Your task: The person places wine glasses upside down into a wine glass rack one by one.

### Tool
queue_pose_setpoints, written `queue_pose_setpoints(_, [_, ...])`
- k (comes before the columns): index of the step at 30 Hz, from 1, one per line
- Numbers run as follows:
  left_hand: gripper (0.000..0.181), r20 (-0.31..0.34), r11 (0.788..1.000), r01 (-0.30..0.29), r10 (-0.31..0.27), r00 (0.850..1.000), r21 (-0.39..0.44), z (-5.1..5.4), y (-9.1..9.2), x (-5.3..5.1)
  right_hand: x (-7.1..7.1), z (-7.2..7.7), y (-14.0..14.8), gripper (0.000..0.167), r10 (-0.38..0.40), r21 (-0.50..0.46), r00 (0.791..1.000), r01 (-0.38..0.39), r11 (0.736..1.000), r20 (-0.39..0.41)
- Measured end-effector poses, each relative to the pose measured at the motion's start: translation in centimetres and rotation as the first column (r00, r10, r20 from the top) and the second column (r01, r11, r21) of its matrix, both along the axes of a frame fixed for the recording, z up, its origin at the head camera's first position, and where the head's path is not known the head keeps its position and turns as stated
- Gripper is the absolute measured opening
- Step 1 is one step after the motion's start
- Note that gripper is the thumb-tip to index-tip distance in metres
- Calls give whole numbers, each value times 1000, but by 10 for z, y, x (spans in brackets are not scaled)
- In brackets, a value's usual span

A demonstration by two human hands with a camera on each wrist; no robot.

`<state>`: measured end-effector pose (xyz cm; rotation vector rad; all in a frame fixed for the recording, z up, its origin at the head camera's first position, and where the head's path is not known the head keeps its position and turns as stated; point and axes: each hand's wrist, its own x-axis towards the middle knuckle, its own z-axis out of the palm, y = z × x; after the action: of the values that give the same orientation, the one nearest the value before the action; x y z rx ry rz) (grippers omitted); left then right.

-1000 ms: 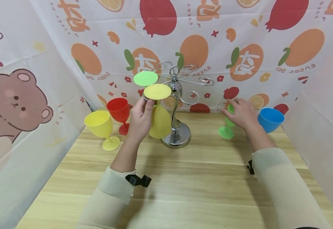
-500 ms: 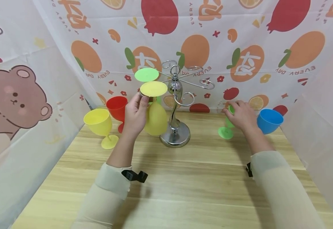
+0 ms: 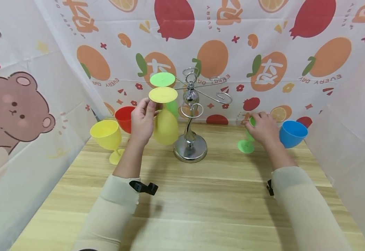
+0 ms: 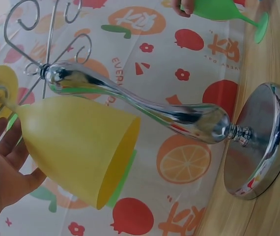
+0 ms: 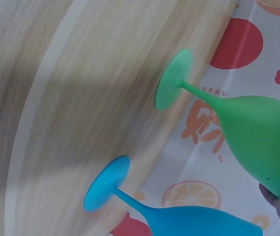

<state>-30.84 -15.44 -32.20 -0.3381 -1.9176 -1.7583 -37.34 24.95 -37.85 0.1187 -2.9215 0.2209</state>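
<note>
Nearest to me come the left sleeve (image 3: 110, 209) and the right sleeve (image 3: 304, 202), each with a black strap mount (image 3: 143, 187) at the wrist, over the wood-grained table (image 3: 207, 209). Past the sleeves, I have the left hand (image 3: 142, 122) at the upturned yellow goblet (image 3: 166, 127), fingers curled around its stem end just under the foot, the bowl hanging mouth-down clear of the table; a wire loop shows around that stem, and I can't quite tell whether the thumb presses stem or wire. To the left, the standing yellow goblet (image 3: 105, 134) is upright, its foot partly covered by the left forearm. The red goblet (image 3: 124, 118) is behind it, and the left hand blocks my sight of its lower part. At centre, the chrome rack (image 3: 190, 148) rests on its round base, bare curled arms spreading right and back. Over on the right, I see the right hand (image 3: 264, 127) with fingers bent over the bowl of the upright green goblet (image 3: 246, 146), whose foot is on the table. Just beside it stands the blue goblet (image 3: 292, 134), its stem masked by that arm from overhead. Behind the yellow bowl hangs the upturned green goblet (image 3: 162, 79), mostly screened, and farthest back is the fruit-print cloth (image 3: 123, 21).
</note>
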Motion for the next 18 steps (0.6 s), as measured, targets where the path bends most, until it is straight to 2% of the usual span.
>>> queue_pose_setpoints(9, [38, 25, 1000, 9, -9, 1000, 23, -2, -6, -4, -1, -5, -1, 65, -13, 23, 1000, 13, 1000, 9])
queue_pose_setpoints(18, [39, 42, 998, 10, -12, 999, 55, -1, -5, -2, 0, -3, -1, 63, -27, 16, 1000, 27, 999, 0])
